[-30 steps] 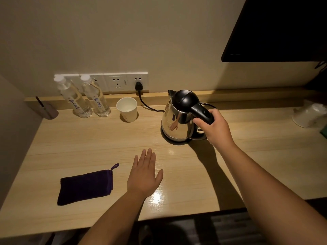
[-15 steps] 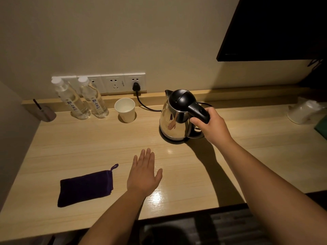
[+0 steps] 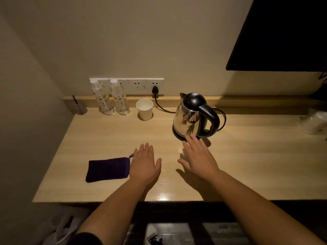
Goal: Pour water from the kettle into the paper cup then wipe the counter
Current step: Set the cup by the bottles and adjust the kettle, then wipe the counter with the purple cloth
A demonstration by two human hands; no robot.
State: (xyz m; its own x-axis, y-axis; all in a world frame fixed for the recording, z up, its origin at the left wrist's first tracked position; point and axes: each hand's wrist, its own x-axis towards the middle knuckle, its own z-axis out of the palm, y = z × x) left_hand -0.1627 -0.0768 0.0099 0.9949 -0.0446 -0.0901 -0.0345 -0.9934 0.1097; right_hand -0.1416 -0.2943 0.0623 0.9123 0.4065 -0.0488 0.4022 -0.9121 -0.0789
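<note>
A steel kettle [image 3: 191, 117] with a black lid and handle stands upright on its base at the back of the wooden counter [image 3: 247, 156]. A white paper cup [image 3: 144, 109] stands upright to its left, near the wall. A folded dark purple cloth [image 3: 108, 169] lies at the front left. My left hand [image 3: 145, 165] rests flat and open on the counter, its edge touching the cloth's right end. My right hand [image 3: 199, 157] is open with fingers spread, just in front of the kettle's base, holding nothing.
Two clear water bottles [image 3: 113, 99] stand left of the cup below a row of wall sockets [image 3: 138, 85]. The kettle's black cord [image 3: 161, 106] runs from a socket behind the cup. A white object [image 3: 314, 122] sits at the far right. A dark screen [image 3: 283, 32] hangs above.
My right hand has let go of the kettle's handle and drawn back to the counter in front of it. The kettle stays on its base. My left hand has not moved.
</note>
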